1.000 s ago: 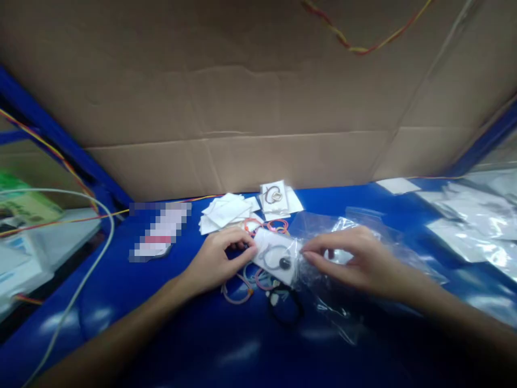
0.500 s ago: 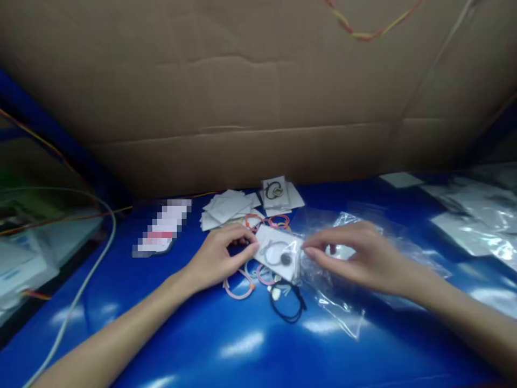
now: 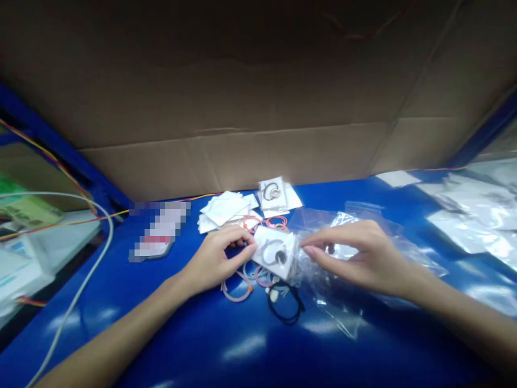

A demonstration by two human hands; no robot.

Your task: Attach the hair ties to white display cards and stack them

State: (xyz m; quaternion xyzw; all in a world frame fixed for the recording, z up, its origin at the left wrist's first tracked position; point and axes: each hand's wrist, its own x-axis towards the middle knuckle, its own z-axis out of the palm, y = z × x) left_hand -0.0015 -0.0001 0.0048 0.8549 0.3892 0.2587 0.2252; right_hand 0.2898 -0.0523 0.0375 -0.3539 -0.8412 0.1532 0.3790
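Card (image 3: 270,250) in clear plastic (image 3: 295,254) was pinched by the inward-curled left hand (image 3: 219,258) at its left edge, right hand (image 3: 361,256) pinching the plastic at its right.

The left hand (image 3: 218,260) and right hand (image 3: 361,258) face each other, thumbs (image 3: 241,258) and forefingers (image 3: 238,234) pinched; the forearms (image 3: 133,326) slant outward behind them.

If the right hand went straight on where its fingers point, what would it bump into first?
Probably the small white packet, right by the right hand's fingertips. They may be touching its edge; depth is hard to judge. The left hand is beyond it.
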